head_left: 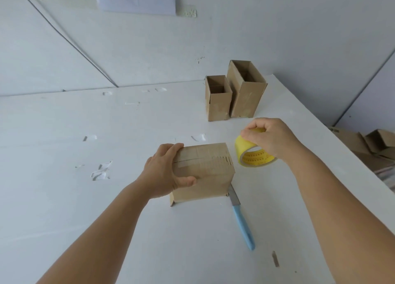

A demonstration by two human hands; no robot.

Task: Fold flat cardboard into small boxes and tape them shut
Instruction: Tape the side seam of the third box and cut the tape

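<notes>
A small brown cardboard box stands on the white table in front of me, its top flaps closed with clear tape across the seam. My left hand grips the box's left end, fingers over the top and thumb on the near face. Just right of the box, my right hand pinches the upper edge of a yellow tape roll, which is tilted close to the table. The roll and the box are apart.
A knife with a blue handle lies on the table at the box's near right corner, its blade partly under the box. Two open-topped cardboard boxes stand at the back right. More cardboard lies beyond the table's right edge.
</notes>
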